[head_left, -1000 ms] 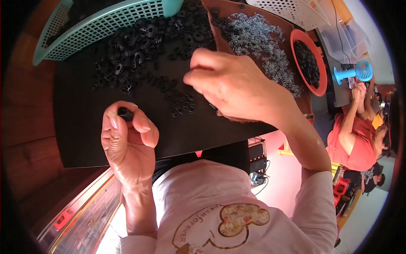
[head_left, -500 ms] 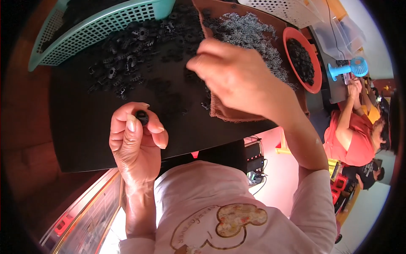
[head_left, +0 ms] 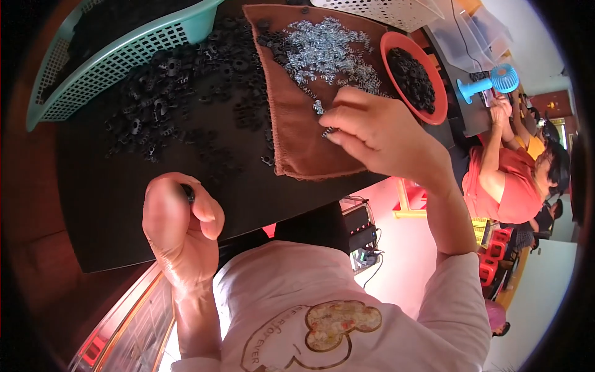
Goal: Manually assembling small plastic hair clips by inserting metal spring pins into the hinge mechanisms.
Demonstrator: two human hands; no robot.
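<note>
The right hand (head_left: pixel 378 133) hovers over the brown cloth (head_left: pixel 297 136), fingers curled together, pinching a small metal spring (head_left: pixel 326 132) at its fingertips just beside the heap of silvery springs (head_left: pixel 328 53) spread across that cloth. The left hand (head_left: pixel 180 226) is closed in a loose fist near the table's (head_left: pixel 111 204) front edge, gripping a small black plastic part (head_left: pixel 188 193) between thumb and forefinger. Loose black parts (head_left: pixel 167 105) lie scattered on the dark table, spilling from a teal basket (head_left: pixel 111 68). A red bowl (head_left: pixel 403 46) with more black pieces sits beyond the cloth.
</note>
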